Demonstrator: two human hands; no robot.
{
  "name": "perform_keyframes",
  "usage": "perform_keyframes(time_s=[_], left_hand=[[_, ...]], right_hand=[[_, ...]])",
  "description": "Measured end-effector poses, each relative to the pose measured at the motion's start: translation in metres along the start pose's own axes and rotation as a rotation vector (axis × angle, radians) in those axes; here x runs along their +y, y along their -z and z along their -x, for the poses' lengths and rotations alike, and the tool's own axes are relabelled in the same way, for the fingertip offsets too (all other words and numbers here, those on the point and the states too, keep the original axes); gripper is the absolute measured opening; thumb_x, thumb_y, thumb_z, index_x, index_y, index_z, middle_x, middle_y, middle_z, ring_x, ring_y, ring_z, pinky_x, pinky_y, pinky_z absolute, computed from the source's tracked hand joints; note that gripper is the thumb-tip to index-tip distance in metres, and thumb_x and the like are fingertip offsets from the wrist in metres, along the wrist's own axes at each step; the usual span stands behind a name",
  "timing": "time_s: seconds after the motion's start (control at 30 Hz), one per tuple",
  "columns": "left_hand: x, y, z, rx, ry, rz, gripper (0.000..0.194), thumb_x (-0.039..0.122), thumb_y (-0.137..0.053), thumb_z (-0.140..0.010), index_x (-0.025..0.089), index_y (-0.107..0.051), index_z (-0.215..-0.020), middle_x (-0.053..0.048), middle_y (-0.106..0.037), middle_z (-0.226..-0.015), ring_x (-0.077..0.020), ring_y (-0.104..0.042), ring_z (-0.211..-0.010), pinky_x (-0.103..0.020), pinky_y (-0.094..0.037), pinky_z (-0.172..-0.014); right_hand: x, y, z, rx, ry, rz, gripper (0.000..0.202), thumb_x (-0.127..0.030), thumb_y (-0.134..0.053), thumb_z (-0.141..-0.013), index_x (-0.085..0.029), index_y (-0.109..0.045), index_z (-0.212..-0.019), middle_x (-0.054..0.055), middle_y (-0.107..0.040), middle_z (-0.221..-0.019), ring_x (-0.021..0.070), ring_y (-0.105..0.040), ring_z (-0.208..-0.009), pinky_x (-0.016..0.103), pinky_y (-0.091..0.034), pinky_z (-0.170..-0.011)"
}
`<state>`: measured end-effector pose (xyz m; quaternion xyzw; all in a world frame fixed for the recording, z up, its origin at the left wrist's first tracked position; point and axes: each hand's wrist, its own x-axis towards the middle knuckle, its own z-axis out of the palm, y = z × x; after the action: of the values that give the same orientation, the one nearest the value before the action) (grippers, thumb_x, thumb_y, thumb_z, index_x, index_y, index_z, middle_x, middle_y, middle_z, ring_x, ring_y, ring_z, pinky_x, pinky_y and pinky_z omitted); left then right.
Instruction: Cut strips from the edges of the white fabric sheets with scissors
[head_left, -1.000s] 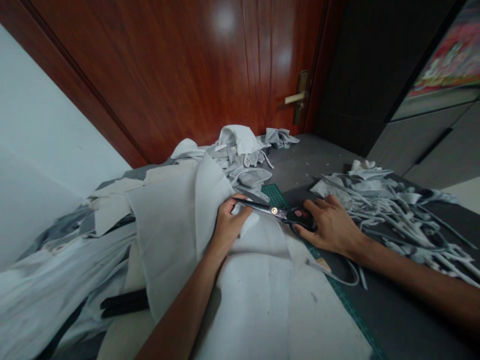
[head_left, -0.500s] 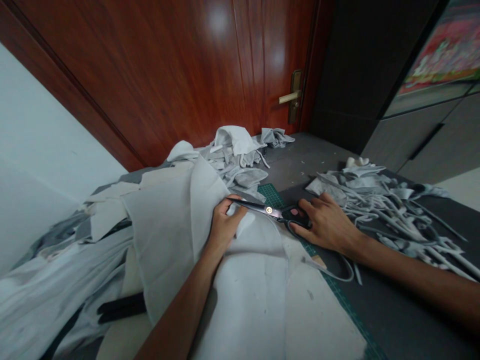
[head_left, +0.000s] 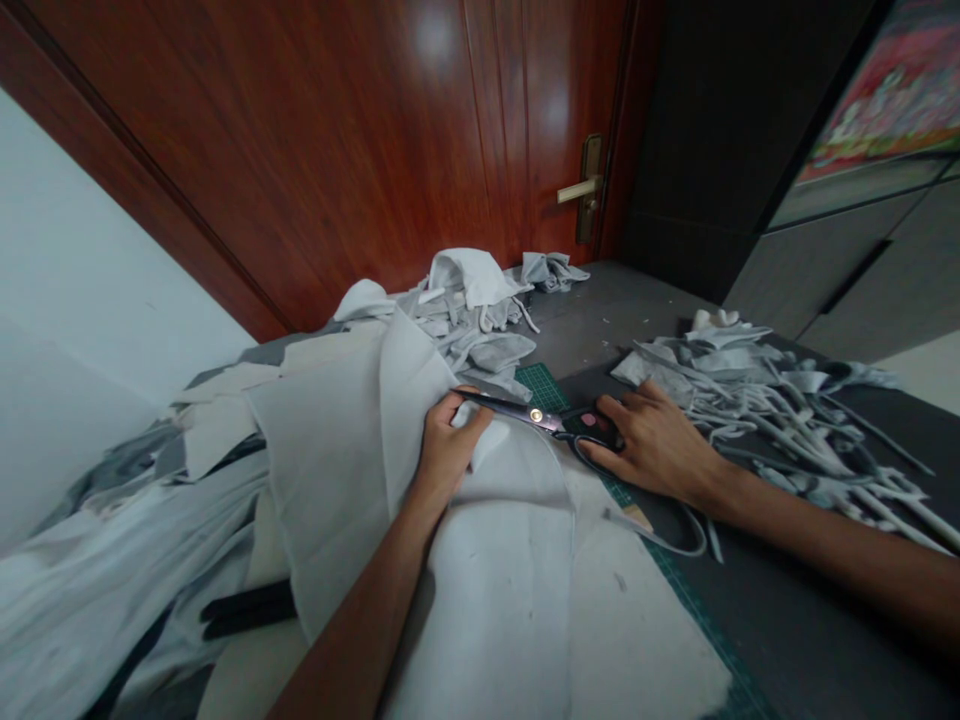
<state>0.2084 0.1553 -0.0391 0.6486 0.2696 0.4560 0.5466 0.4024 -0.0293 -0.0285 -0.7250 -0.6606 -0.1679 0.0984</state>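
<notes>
White fabric (head_left: 502, 570) lies draped in front of me, with a folded upper part rising on the left. My left hand (head_left: 448, 440) is closed on its edge, thumb and fingers pinching the cloth. Black-handled scissors (head_left: 536, 414) point left in my right hand (head_left: 649, 440), whose fingers are in and around the handles. The blades look nearly closed, and their tips reach the fabric by my left fingers. Beneath the fabric are a pale flat sheet (head_left: 637, 620) and a green cutting mat (head_left: 544, 385). A narrow grey strip (head_left: 686, 545) curls below my right hand.
Grey and white fabric strips (head_left: 780, 420) are heaped on the dark table (head_left: 817, 610) at right. More scraps (head_left: 472, 290) lie at the back by a wooden door (head_left: 360, 140). Grey cloth (head_left: 150, 580) and a black object (head_left: 251, 608) are at left.
Both hands stay almost in place. The scissors' tips have shifted very slightly left, and the blades look a little more closed. The fabric is hardly changed.
</notes>
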Motion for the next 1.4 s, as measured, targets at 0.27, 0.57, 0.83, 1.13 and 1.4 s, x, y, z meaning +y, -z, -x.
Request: perform_keyframes(time_s=[0.27, 0.57, 0.83, 1.13, 1.4], left_hand=[[0.0032, -0.0019, 0.0008, 0.004, 0.007, 0.012, 0.024, 0.032, -0.079, -0.068, 0.019, -0.071, -0.085, 0.003, -0.067, -0.082, -0.0154, -0.058, -0.081, -0.025, -0.045, -0.08], [0.0052, -0.003, 0.0011, 0.009, 0.016, 0.017, 0.024, 0.033, -0.08, -0.068, 0.018, -0.071, -0.085, 0.002, -0.069, -0.083, -0.0157, -0.061, -0.081, -0.024, -0.047, -0.077], [0.0031, -0.0019, 0.0011, 0.007, 0.023, 0.012, 0.025, 0.033, -0.08, -0.068, 0.018, -0.072, -0.086, 0.002, -0.07, -0.085, -0.0161, -0.062, -0.083, -0.024, -0.047, -0.077], [0.0061, -0.0042, 0.0027, 0.014, 0.069, 0.027, 0.031, 0.034, -0.082, -0.064, 0.018, -0.072, -0.089, 0.002, -0.069, -0.082, -0.0148, -0.061, -0.077, -0.023, -0.046, -0.072], [0.0036, -0.0037, 0.0026, 0.008, 0.099, 0.032, 0.035, 0.034, -0.082, -0.063, 0.017, -0.073, -0.093, 0.0, -0.072, -0.085, -0.0138, -0.06, -0.071, -0.023, -0.046, -0.065]], right_hand=[[-0.0003, -0.0023, 0.0005, -0.006, -0.006, -0.022, 0.039, -0.055, -0.046, -0.1, -0.019, -0.057, -0.091, 0.006, -0.067, -0.074, 0.0254, -0.063, -0.072, 0.04, -0.035, -0.085], [-0.003, -0.0001, 0.0014, -0.007, -0.009, -0.039, 0.036, -0.052, -0.046, -0.1, -0.019, -0.056, -0.089, 0.006, -0.067, -0.073, 0.0254, -0.062, -0.071, 0.04, -0.035, -0.084], [-0.005, -0.0008, 0.0011, -0.024, -0.035, -0.053, 0.035, -0.052, -0.049, -0.097, -0.019, -0.056, -0.088, 0.006, -0.066, -0.072, 0.0252, -0.063, -0.071, 0.039, -0.035, -0.083], [-0.0079, -0.0025, 0.0017, 0.009, -0.045, -0.046, 0.037, -0.055, -0.05, -0.093, -0.019, -0.057, -0.089, 0.006, -0.066, -0.072, 0.0254, -0.06, -0.069, 0.039, -0.033, -0.082], [-0.0069, -0.008, 0.0025, 0.001, -0.039, -0.092, 0.031, -0.05, -0.052, -0.094, -0.02, -0.055, -0.088, 0.007, -0.067, -0.074, 0.0258, -0.062, -0.072, 0.039, -0.034, -0.083]])
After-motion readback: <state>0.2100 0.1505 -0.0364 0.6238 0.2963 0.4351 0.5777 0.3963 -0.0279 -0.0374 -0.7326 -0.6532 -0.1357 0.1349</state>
